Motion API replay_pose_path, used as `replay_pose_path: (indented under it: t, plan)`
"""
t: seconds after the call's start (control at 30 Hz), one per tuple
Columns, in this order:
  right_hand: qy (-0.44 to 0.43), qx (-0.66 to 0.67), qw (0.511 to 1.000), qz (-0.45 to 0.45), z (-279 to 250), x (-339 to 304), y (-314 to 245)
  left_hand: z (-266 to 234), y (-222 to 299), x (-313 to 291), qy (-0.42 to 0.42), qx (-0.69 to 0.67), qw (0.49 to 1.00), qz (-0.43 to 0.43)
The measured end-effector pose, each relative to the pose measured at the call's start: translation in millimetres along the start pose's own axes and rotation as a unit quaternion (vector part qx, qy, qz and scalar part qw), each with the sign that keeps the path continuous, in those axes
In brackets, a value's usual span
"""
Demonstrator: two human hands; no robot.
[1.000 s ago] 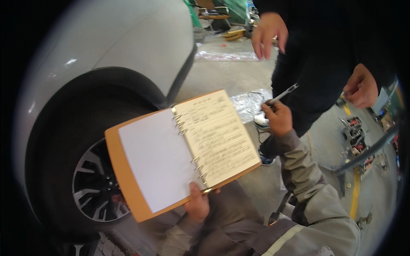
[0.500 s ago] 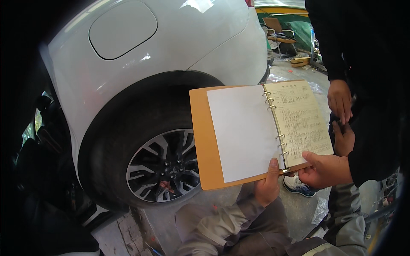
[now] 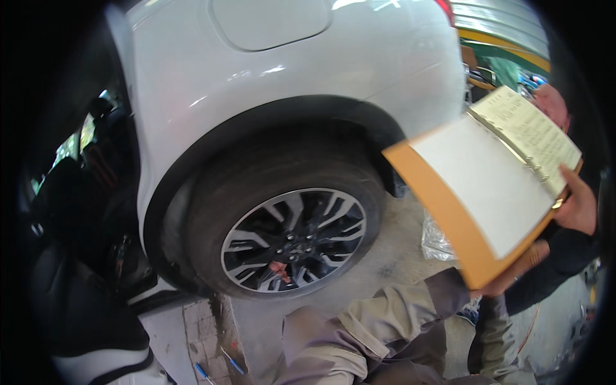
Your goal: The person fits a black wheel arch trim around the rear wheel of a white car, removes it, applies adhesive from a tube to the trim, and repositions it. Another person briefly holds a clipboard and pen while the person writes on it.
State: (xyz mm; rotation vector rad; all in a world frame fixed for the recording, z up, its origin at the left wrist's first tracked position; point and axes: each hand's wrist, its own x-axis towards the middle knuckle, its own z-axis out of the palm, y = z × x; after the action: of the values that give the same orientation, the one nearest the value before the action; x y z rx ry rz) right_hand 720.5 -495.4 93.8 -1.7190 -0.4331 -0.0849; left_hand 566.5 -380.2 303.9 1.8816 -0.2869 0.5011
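At the lower edge of the binder, the left hand lies underneath; its thumb is hidden, so one cannot tell whether this grip pinches. The right hand is not visible. A co-worker's hand clasps the lower right. The open binder, held before the wheel, seems light and fairly stiff, its pages easily creased; the outer edges offer the surest hold.

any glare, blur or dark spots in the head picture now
Head view: bright glare spots the glossy white car body panel; head view: the tan ring binder with white and cream pages looks soft, its writing smeared; head view: deep shadow fills the black curved wheel arch; head view: black vignetting darkens the picture's rim.
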Motion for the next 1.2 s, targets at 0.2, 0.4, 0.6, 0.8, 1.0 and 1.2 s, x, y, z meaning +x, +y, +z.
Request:
replay_pose_path:
  t: [0.2, 0.4, 0.6, 0.8, 1.0, 1.2]
  plan:
    - [-0.253, -0.135, 0.956, -0.059, 82.4, -102.7, -13.6, -50.1, -52.7, -83.7, -0.042, 0.101, 0.991, 0.077]
    - [-0.449, -0.215, 0.857, -0.132, 73.0, -94.9, -60.9, -149.8, -113.7, -288.5, 0.012, 0.524, 0.777, -0.348]
    - [-0.55, -0.088, 0.82, -0.134, 132.9, -25.3, -122.3, -172.4, -94.8, -369.7, -0.206, 0.208, 0.846, -0.446]
    - [-0.411, 0.164, 0.86, -0.252, 210.5, 17.4, -221.0, -269.0, -12.3, -222.1, 0.413, 0.019, 0.891, -0.187]
    - [-0.428, 0.268, 0.841, -0.193, 235.5, 38.0, -257.5, -327.7, 16.3, -89.2, 0.501, -0.195, 0.843, -0.003]
    - [-0.465, 0.286, 0.822, -0.162, 266.2, 86.1, -240.8, -323.7, -0.2, -65.0, 0.579, -0.019, 0.815, -0.021]
